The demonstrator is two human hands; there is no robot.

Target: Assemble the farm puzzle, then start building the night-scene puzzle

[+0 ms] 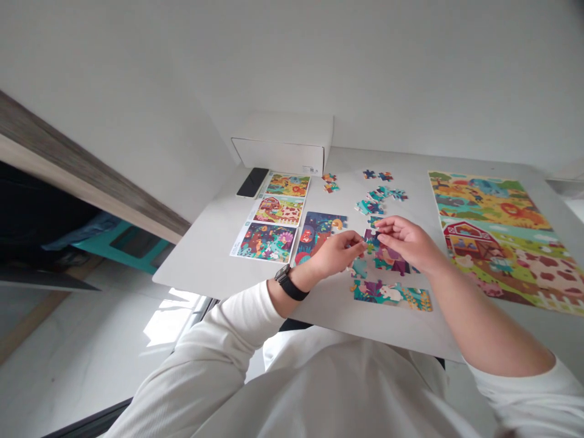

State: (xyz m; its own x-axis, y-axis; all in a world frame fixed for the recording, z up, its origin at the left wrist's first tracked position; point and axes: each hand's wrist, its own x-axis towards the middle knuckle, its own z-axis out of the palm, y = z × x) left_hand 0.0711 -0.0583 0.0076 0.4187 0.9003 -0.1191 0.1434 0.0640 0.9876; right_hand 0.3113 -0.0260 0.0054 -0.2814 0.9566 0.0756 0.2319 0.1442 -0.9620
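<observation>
My left hand (336,252) and my right hand (405,239) meet over the middle of the white table (205,255). Both pinch a small puzzle piece (370,241) between their fingertips, just above a partly joined cluster of pieces (387,261). A black watch (290,283) sits on my left wrist. A joined strip of pieces (392,295) lies near the front edge, below my hands. A dark assembled section (319,228) lies left of my left hand.
A finished farm puzzle (497,234) covers the table's right side. Three picture cards (274,225) and a black phone (252,182) lie at the left. Loose pieces (381,198) are scattered behind my hands. A white box (283,146) stands against the wall.
</observation>
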